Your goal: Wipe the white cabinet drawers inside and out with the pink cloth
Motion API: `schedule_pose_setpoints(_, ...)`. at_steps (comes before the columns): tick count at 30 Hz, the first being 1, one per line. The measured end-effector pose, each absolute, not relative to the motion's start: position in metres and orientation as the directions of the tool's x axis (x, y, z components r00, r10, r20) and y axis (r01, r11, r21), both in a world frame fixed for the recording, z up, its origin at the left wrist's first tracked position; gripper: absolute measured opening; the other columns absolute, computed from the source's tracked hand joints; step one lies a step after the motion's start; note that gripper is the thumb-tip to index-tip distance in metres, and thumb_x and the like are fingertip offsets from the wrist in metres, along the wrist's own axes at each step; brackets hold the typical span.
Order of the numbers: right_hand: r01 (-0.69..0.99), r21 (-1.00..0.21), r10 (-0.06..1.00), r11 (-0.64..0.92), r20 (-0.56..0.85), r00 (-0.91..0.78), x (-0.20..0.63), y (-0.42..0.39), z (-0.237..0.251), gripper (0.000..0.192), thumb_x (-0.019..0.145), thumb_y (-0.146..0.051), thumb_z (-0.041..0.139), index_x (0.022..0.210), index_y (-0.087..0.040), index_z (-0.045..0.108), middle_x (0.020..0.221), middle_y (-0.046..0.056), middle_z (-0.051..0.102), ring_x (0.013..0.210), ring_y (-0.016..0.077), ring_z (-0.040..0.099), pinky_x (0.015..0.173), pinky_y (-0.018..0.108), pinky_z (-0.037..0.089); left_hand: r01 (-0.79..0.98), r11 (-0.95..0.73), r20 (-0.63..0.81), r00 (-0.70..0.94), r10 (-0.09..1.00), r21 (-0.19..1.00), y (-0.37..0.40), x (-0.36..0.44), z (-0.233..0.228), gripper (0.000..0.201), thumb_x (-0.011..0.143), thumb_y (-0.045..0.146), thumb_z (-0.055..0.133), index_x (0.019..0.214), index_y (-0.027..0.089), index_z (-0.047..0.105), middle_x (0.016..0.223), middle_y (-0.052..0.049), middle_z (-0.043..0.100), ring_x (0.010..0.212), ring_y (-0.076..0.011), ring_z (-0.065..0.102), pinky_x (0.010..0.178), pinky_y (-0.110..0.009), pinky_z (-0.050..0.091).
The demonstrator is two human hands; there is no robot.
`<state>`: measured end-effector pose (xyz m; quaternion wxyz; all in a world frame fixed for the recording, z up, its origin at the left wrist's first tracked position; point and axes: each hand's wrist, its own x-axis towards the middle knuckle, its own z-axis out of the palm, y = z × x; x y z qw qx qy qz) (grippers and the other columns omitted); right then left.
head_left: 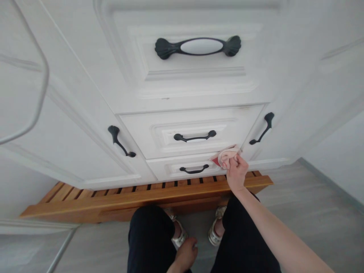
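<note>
- The right hand [237,174] grips a folded pink cloth [229,154], fingers pinched around its lower right part, a redder corner poking out to the left
- The cloth lies at the upper right corner of the bottom drawer [173,170], overlapping the seam with the middle drawer [196,127], above the right end of the slatted wooden bench [113,204]; it appears to touch the fronts
- The left hand [186,253] hangs between the knees, off the bench's front edge, fingers curled; whether anything small is inside them cannot be made out
- Rubbing looks to be under way, judging by how the cloth sits on that corner; no sign shows which fronts have been gone over
- Marks are left elsewhere: a brownish smudge [243,108] near the middle drawer's upper right corner, and a dark mark [165,98] just above the bottom edge of the upper drawer [199,85]
- All three drawers look closed, so any work inside them cannot be judged
</note>
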<state>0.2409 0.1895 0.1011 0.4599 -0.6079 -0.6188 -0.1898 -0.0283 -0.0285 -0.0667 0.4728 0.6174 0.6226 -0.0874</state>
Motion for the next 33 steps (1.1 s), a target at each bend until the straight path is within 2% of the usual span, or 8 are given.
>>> schedule_pose_setpoints(5,0.888,-0.327,0.653,0.325,0.757,0.040,0.243,0.146,0.133,0.050,0.086,-0.013,0.048,0.132,-0.020,0.066,0.125,0.015,0.056,0.112,0.0283,0.053,0.097,0.050,0.049,0.840,0.201,-0.670,0.233,0.705,0.504,-0.030,-0.027,-0.063,0.040,0.092,0.016,0.048,0.128,0.017,0.066,0.133,-0.010,0.069,0.127,-0.0195,0.062,0.106,-0.025,0.043)
schedule_pose_setpoints(10,0.870,-0.429,0.544,0.245,0.803,0.243,0.236,0.136,0.142,0.051,0.087,-0.017,0.049,0.136,-0.021,0.063,0.124,0.017,0.054,0.117,0.0337,0.051,0.103,0.059,0.043,0.820,0.227,-0.666,0.229,0.710,0.525,-0.030,-0.024,-0.057,0.040,0.092,0.022,0.049,0.129,0.019,0.065,0.133,-0.009,0.069,0.125,-0.0208,0.063,0.104,-0.028,0.045)
schedule_pose_setpoints(13,0.849,-0.505,0.511,0.154,0.776,0.369,0.196,0.163,0.126,0.067,0.090,-0.022,0.049,0.156,-0.011,0.039,0.143,0.028,0.038,0.134,0.0425,0.039,0.107,0.069,0.037,0.815,0.226,-0.656,0.231,0.719,0.534,-0.031,-0.024,-0.049,0.042,0.091,0.022,0.048,0.129,0.018,0.066,0.131,-0.010,0.070,0.122,-0.0233,0.064,0.103,-0.031,0.047)
schedule_pose_setpoints(16,0.838,-0.535,0.541,0.106,0.738,0.403,0.132,0.180,0.115,0.079,0.097,-0.037,0.050,0.160,-0.002,0.019,0.156,0.037,0.014,0.147,0.0494,0.018,0.111,0.074,0.027,0.813,0.211,-0.647,0.245,0.722,0.543,-0.033,-0.024,-0.042,0.042,0.091,0.023,0.048,0.127,0.018,0.067,0.130,-0.010,0.070,0.123,-0.0245,0.064,0.104,-0.032,0.048)
schedule_pose_setpoints(19,0.878,-0.417,0.619,0.234,0.761,0.196,0.075,0.173,0.114,0.082,0.098,-0.049,0.049,0.159,0.000,0.024,0.160,0.036,0.008,0.151,0.0508,0.009,0.114,0.074,0.024,0.806,0.198,-0.639,0.264,0.722,0.558,-0.034,-0.024,-0.037,0.042,0.091,0.024,0.049,0.129,0.019,0.067,0.133,-0.010,0.069,0.125,-0.0239,0.063,0.107,-0.032,0.046)
schedule_pose_setpoints(23,0.847,-0.205,0.641,0.490,0.743,-0.191,0.035,0.159,0.115,0.070,0.095,-0.056,0.055,0.154,-0.020,0.046,0.162,0.022,0.029,0.149,0.0457,0.021,0.116,0.067,0.027,0.794,0.200,-0.636,0.279,0.720,0.574,-0.033,-0.023,-0.036,0.044,0.090,0.024,0.049,0.131,0.018,0.066,0.135,-0.011,0.068,0.128,-0.0250,0.062,0.109,-0.033,0.046)
schedule_pose_setpoints(28,0.719,-0.061,0.583,0.692,0.634,-0.508,0.009,0.175,0.113,0.049,0.105,-0.031,0.046,0.153,-0.040,0.045,0.158,0.001,0.048,0.145,0.0242,0.037,0.117,0.048,0.030,0.783,0.219,-0.637,0.272,0.721,0.583,-0.031,-0.024,-0.041,0.042,0.090,0.023,0.049,0.127,0.017,0.067,0.130,-0.011,0.069,0.122,-0.0247,0.064,0.104,-0.032,0.047)
schedule_pose_setpoints(33,0.588,0.066,0.464,0.806,0.545,-0.698,-0.004,0.188,0.101,0.045,0.107,-0.021,0.042,0.147,-0.038,0.049,0.155,-0.007,0.053,0.139,0.0145,0.046,0.115,0.039,0.037,0.769,0.243,-0.637,0.262,0.725,0.592,-0.029,-0.027,-0.055,0.042,0.090,0.021,0.048,0.127,0.014,0.066,0.126,-0.013,0.070,0.118,-0.0241,0.064,0.101,-0.031,0.047)
